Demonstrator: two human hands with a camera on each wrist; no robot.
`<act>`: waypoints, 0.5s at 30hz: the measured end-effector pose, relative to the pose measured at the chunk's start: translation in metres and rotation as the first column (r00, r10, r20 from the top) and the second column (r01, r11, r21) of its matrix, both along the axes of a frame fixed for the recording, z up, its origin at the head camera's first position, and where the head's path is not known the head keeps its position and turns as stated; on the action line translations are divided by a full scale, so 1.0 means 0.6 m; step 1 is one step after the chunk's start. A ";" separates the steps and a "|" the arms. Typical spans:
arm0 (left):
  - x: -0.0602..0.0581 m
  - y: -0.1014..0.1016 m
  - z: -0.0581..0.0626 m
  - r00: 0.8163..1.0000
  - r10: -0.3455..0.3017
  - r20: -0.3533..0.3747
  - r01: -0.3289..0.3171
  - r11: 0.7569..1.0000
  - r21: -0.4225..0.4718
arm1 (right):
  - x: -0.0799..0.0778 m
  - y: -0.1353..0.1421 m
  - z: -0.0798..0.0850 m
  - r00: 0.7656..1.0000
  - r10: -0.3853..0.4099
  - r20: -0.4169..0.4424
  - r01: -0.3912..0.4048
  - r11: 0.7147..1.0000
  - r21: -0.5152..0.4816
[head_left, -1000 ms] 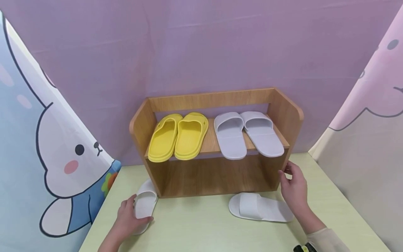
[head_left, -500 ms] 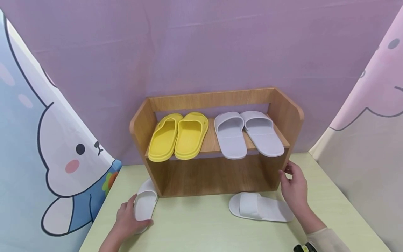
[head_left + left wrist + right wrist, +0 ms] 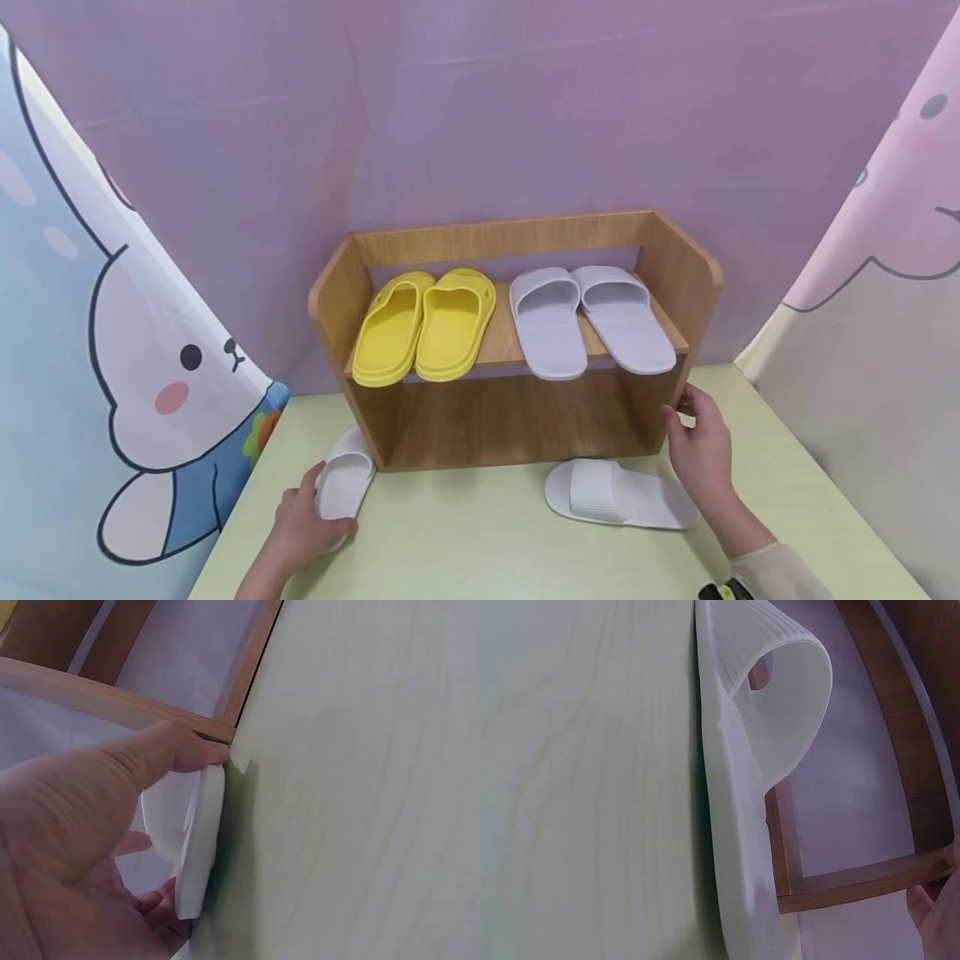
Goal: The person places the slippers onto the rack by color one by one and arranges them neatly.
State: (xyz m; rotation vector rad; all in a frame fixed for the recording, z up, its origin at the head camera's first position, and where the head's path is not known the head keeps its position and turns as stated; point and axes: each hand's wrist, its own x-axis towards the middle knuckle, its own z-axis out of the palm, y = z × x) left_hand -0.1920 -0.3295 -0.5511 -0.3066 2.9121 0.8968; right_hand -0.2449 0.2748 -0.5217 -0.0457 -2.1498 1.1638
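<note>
In the head view a white slipper (image 3: 347, 487) lies slantwise by the left front corner of a wooden shoe rack (image 3: 517, 417). My left hand (image 3: 302, 521) holds it across the heel end; the left wrist view has the thumb on one edge of the sole (image 3: 199, 840) and fingers at the other. At the rack's right side, my right hand (image 3: 703, 446) grips the front edge of the side panel between thumb and fingers, which peek in at the right of the right wrist view. Another white slipper (image 3: 618, 493) lies crosswise in front of the rack.
Yellow clogs (image 3: 423, 325) and pale grey slippers (image 3: 592, 321) stand in pairs on the upper shelf. Below them is the rack's lower compartment. Around the pale green tabletop (image 3: 465, 542) hang a purple cloth (image 3: 495, 117) behind and printed cloths at both sides.
My left hand has shifted slightly to the left, and the slipper in it has moved a little too. The right hand and everything else stay in place.
</note>
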 end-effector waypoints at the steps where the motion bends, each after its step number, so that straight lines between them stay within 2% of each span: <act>1: 0.000 -0.001 -0.001 1.000 -0.001 -0.006 0.001 1.000 0.003 | 0.000 0.000 0.000 1.000 -0.001 0.001 0.001 1.000 -0.001; 9: 0.003 0.003 0.004 0.996 0.043 -0.073 -0.041 0.999 0.024 | 0.002 0.000 0.002 1.000 0.009 -0.001 -0.009 1.000 -0.002; 15: 0.003 0.006 0.015 0.992 0.092 -0.087 -0.087 0.995 0.059 | 0.002 0.001 0.002 1.000 0.016 -0.003 -0.016 1.000 -0.002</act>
